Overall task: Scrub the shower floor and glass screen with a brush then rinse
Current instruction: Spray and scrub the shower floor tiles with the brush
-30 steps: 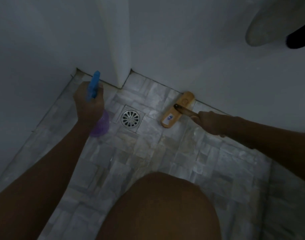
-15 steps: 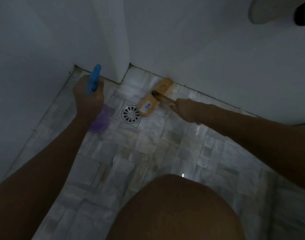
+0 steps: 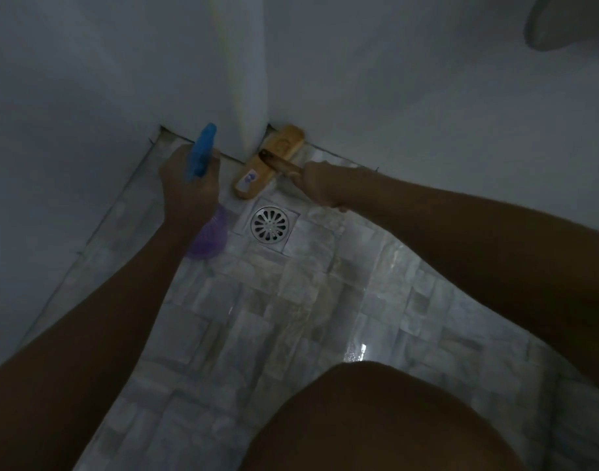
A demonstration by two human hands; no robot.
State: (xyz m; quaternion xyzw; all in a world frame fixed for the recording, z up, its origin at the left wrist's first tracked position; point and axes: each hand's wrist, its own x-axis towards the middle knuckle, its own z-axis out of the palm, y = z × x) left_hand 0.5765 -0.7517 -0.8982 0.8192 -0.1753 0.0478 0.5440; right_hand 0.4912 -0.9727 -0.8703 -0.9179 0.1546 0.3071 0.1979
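A wooden scrub brush (image 3: 269, 162) lies flat on the grey tiled shower floor (image 3: 291, 321), its far end against the wall corner beside a white vertical post (image 3: 247, 73). My right hand (image 3: 321, 186) grips the brush's dark handle just right of the brush head. My left hand (image 3: 189, 188) holds a spray bottle (image 3: 209, 237) with a purple body and a blue trigger head, hovering left of the brush. A round metal drain (image 3: 269, 225) sits just in front of the brush, between my two hands.
White walls meet the floor at the left and at the back. My bare knee (image 3: 376, 423) fills the bottom centre. A pale rounded fixture (image 3: 563, 25) shows at the top right. The floor looks wet, with a bright glint near my knee.
My right hand has pushed the brush leftward along the back wall, from right of the drain into the corner by the post. The left hand with the bottle has stayed in place.
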